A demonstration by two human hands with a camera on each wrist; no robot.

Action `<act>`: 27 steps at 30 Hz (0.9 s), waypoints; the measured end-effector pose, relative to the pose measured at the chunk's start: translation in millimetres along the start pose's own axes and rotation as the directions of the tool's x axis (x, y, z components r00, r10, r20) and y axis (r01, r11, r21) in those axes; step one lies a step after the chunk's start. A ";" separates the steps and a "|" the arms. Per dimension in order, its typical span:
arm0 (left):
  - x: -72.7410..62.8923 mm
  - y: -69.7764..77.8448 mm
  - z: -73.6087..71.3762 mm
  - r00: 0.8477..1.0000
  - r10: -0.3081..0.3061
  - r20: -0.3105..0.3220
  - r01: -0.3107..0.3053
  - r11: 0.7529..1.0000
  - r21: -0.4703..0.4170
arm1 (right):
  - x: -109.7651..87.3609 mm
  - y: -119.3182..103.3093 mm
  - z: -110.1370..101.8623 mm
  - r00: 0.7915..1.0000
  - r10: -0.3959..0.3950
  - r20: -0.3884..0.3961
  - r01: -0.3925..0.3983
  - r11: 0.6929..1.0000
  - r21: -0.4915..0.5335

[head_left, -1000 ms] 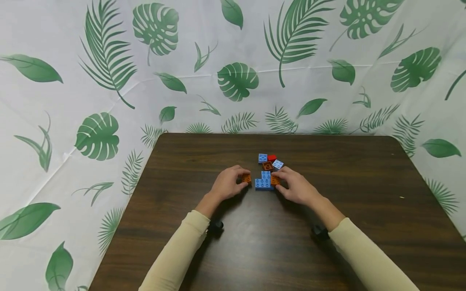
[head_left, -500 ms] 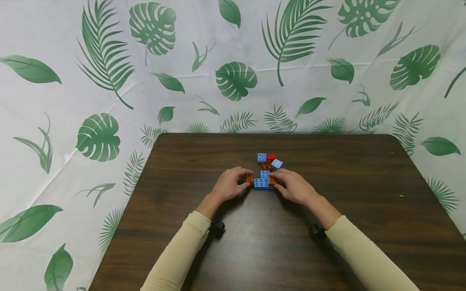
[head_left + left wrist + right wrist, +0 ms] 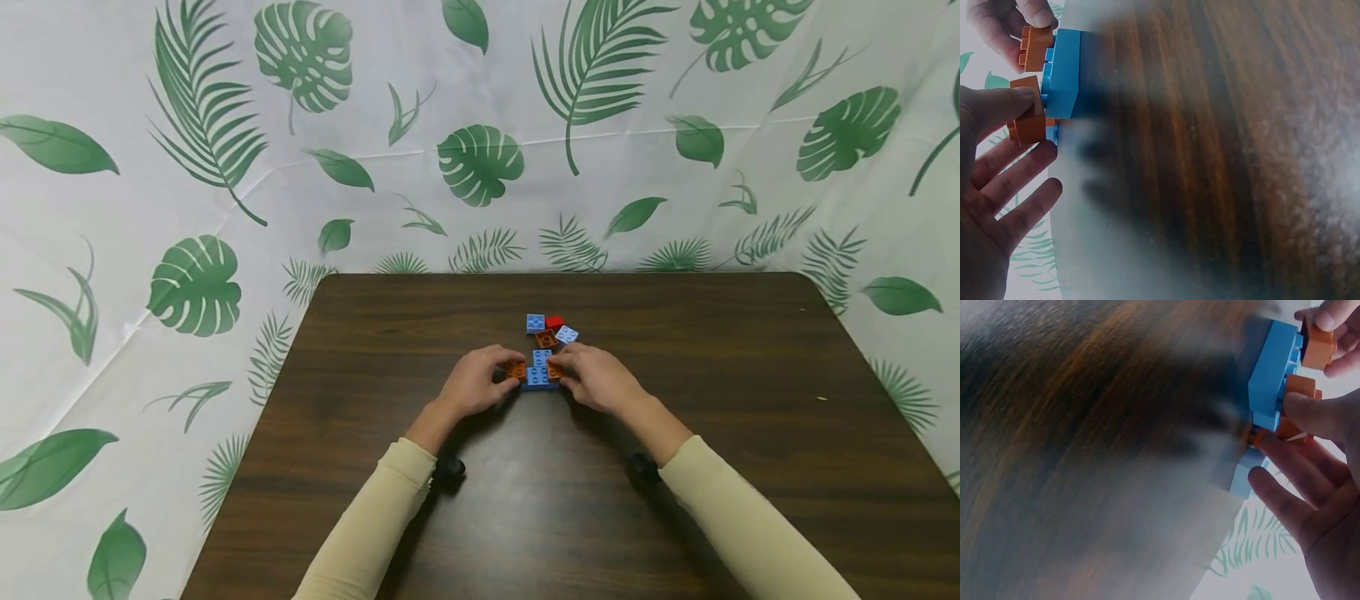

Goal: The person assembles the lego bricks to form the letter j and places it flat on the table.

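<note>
Our left hand [image 3: 474,382] pinches an orange studded plastic brick [image 3: 1030,131], our right hand [image 3: 600,379] another orange brick [image 3: 1301,384], both at the long blue plastic brick [image 3: 1066,75] between our grips; joining looks unfinished, with red [image 3: 554,322], brown [image 3: 546,339] and light-blue bricks [image 3: 536,323] beyond.

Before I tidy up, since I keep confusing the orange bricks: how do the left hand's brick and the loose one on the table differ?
The held brick is pinched by the left hand; the loose brick lies on the table. The held brick has studs up; the loose brick shows its underside. The loose brick sits farther back than the held brick. Both are orange.
</note>
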State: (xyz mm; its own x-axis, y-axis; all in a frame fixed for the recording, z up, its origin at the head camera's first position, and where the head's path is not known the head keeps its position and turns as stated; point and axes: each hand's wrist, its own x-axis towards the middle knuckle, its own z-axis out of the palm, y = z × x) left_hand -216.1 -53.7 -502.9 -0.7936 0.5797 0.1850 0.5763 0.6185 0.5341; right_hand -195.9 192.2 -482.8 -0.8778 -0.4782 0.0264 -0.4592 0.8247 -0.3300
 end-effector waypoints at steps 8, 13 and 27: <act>-0.5 0.2 1.9 1.000 0.022 -0.009 -0.022 0.999 0.041 | 0.2 4.2 0.7 1.000 0.019 0.011 -0.020 0.997 0.080; 1.4 1.3 2.2 0.999 0.039 -0.010 -0.038 0.996 0.079 | 0.0 5.8 -3.0 0.999 0.024 0.033 -0.026 0.997 0.073; 1.9 5.6 -0.2 0.999 0.045 0.018 -0.047 0.989 0.140 | 0.2 3.1 -4.4 0.999 0.038 0.035 -0.039 0.998 0.048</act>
State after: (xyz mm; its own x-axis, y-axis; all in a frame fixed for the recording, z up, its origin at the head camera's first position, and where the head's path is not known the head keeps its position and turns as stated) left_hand -214.4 -49.2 -499.4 -0.7633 0.6163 0.1935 0.6345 0.6589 0.4041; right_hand -198.1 196.1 -479.7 -0.8892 -0.4572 -0.0191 -0.4174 0.8275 -0.3755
